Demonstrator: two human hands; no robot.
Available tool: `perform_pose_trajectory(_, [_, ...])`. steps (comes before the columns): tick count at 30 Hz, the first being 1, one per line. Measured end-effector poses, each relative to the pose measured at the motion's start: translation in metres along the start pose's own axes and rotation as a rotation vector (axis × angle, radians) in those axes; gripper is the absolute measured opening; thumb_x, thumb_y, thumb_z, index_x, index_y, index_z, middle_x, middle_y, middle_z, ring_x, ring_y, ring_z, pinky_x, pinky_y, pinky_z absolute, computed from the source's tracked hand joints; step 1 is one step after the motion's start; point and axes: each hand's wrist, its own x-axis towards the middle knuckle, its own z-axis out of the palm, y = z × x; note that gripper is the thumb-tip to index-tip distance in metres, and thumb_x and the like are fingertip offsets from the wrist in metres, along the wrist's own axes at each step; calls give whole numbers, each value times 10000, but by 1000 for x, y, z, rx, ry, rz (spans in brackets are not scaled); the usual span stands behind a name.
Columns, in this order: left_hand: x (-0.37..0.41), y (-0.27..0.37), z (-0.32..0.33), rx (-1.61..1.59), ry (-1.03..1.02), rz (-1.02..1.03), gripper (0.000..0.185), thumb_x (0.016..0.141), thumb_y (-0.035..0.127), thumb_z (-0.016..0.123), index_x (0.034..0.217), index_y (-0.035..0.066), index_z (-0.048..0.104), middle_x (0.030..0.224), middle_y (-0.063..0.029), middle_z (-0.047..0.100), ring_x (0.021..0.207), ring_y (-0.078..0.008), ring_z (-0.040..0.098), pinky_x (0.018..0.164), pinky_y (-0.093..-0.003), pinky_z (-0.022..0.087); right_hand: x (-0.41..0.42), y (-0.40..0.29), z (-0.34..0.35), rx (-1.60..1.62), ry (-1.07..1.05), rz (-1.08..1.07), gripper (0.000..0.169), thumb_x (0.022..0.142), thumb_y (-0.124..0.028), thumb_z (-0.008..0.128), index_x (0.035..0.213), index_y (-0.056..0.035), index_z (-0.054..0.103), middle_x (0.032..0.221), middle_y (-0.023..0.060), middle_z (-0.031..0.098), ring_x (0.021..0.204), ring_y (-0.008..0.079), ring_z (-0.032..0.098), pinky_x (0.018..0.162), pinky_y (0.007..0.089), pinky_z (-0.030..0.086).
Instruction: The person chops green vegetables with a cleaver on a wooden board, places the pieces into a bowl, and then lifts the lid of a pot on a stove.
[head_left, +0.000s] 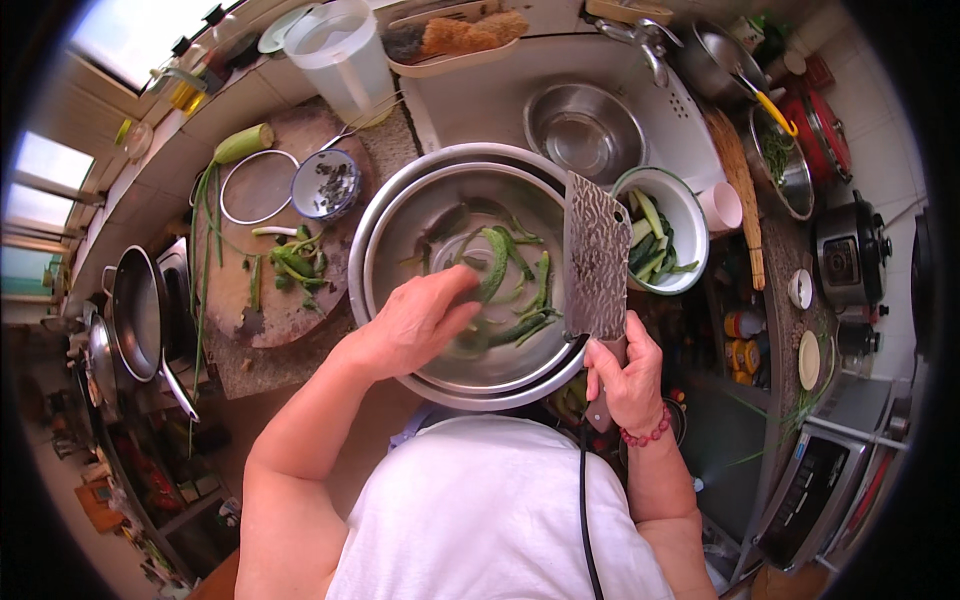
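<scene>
A large stainless steel basin (390, 307), set inside another metal basin (358, 270), stands before me with water and green cucumber strips (525, 322) in it. My left hand (420, 315) reaches over its near left side, thumb and fingers closed about the lower end of a curved, bumpy green cucumber piece (496, 259). My right hand (626, 375) grips the handle of a cleaver (598, 259). Its broad, mottled blade points away from me, above the basin's right rim. Right of the blade, a white enamel bowl (679, 199) with a green rim holds cut cucumber.
A round chopping board (262, 322) at left carries cut greens (296, 262), a ring strainer (259, 187), a small bowl (325, 184) and a pale green gourd (244, 142). Behind the basin, a metal bowl (585, 127) sits in the sink (480, 90). A frying pan (137, 315) is far left.
</scene>
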Motion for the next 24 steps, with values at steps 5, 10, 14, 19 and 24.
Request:
perform_pose_trajectory(5, [-18,-5,-4,328,200,224,286,840,54,737,1090,42,598,975,-130,604,956,-323,585,860,-411,416,6,-10,14,-287,-114,-195,183,902,-19,678,1051,29,584,737,76,646,502,149,603,464,287,455])
perform_pose_trajectory(10, [6,11,5,435,249,356,351,779,23,757,1093,57,603,997,-99,599,977,-305,580,863,-418,401,14,-26,21,-736,-65,-700,338,777,1,738,1091,37,618,871,143,655,601,303,649,528,375,511])
perform_pose_trajectory(14, [41,33,19,511,293,523,234,771,61,689,991,55,608,921,-86,531,929,-284,536,888,-472,383,11,-35,5,-916,68,-787,349,765,-8,735,1093,29,618,828,125,616,573,282,631,513,372,497])
perform_pose_trajectory(19, [76,65,35,610,231,665,228,774,47,650,1000,39,621,932,-91,522,952,-275,525,907,-470,373,5,-38,-29,-993,190,-771,347,776,-24,725,1099,24,609,825,115,598,549,277,608,499,377,485])
perform_pose_trajectory(24, [99,97,45,702,138,695,275,837,42,633,1111,32,611,1056,-100,558,1013,-282,532,928,-481,361,-1,-33,-55,-1008,278,-691,326,804,-27,707,1101,18,580,826,129,600,569,307,617,504,395,492])
